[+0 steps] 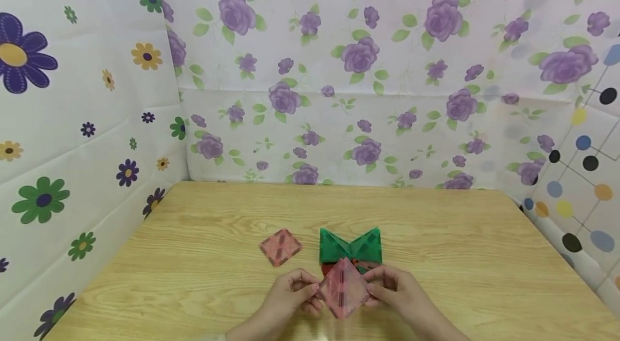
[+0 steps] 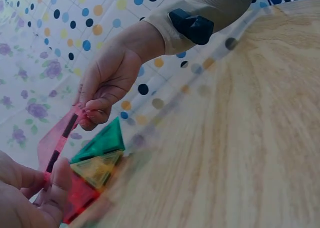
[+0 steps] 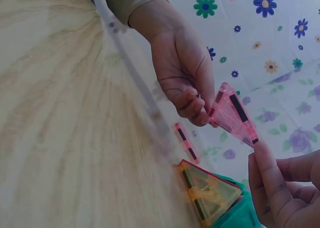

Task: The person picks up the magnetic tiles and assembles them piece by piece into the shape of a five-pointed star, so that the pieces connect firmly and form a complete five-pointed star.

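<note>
Two pink see-through magnetic tiles (image 1: 343, 288), triangles set edge to edge in a diamond, are held up between both hands. My left hand (image 1: 290, 298) pinches the left corner between thumb and fingers. At the right corner, my right hand (image 1: 399, 292) pinches in the same way. The right wrist view shows the pink tiles (image 3: 234, 113) tilted, with dark magnet strips along their edges. Just behind them on the table stands a build of green tiles (image 1: 351, 247), with a yellow triangle tile (image 2: 98, 168) and a red tile (image 2: 80, 198) on its side. Its lower front is partly hidden.
A second pink diamond (image 1: 280, 247) lies flat on the wooden table (image 1: 218, 222), left of the green build. Flower-printed cloth (image 1: 315, 61) hangs behind the table, and a dotted cloth (image 1: 581, 196) hangs along the right side.
</note>
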Demonstrator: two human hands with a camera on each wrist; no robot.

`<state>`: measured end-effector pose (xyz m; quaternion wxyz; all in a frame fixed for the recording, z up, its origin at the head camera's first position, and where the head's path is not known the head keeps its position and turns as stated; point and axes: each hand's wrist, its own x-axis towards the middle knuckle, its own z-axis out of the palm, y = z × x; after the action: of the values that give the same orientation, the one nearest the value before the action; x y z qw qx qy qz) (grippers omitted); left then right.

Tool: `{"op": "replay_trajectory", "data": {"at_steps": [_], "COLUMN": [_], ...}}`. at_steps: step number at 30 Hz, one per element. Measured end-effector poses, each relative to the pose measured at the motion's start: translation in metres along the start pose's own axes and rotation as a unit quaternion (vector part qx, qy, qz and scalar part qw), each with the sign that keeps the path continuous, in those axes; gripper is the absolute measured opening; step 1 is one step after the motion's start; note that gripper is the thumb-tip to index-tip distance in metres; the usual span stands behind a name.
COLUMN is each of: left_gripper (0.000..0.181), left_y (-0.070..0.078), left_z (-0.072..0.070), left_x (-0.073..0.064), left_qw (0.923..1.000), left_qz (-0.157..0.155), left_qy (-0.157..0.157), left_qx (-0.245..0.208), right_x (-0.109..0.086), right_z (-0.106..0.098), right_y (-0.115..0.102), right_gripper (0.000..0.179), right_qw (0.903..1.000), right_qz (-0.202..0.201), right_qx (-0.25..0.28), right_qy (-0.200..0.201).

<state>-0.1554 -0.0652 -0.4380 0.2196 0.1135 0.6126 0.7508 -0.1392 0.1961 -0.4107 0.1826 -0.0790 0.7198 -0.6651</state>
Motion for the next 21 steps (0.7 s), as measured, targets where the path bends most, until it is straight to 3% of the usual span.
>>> {"op": "replay_trajectory", "data": {"at_steps": [8, 14, 17, 21], "left_gripper": [0.018, 0.036, 0.046, 0.055], "left_y": [-0.009, -0.010, -0.012, -0.015], "left_z": [0.013, 0.017, 0.018, 0.019], "left_x": [0.003, 0.002, 0.001, 0.000], "left_qw": [0.9994, 0.9952, 0.9923, 0.9903], "left_qz": [-0.024, -0.046, -0.067, -0.070], "left_qy": [-0.023, -0.048, -0.053, -0.062], "left_qx": [0.006, 0.071, 0.089, 0.103], "right_x": [-0.008, -0.012, -0.014, -0.014], "right_z": [-0.004, -0.005, -0.005, -0.004], "right_y": [0.012, 0.019, 0.024, 0.030], "right_gripper": [0.035, 0.037, 0.036, 0.034], "right_qw": [0.9998, 0.9998, 0.9996, 0.9995], "right_qz": [0.004, 0.017, 0.021, 0.023], "right_qx": [0.020, -0.004, -0.008, 0.000], "right_qy": [-0.004, 0.012, 0.019, 0.022]}}
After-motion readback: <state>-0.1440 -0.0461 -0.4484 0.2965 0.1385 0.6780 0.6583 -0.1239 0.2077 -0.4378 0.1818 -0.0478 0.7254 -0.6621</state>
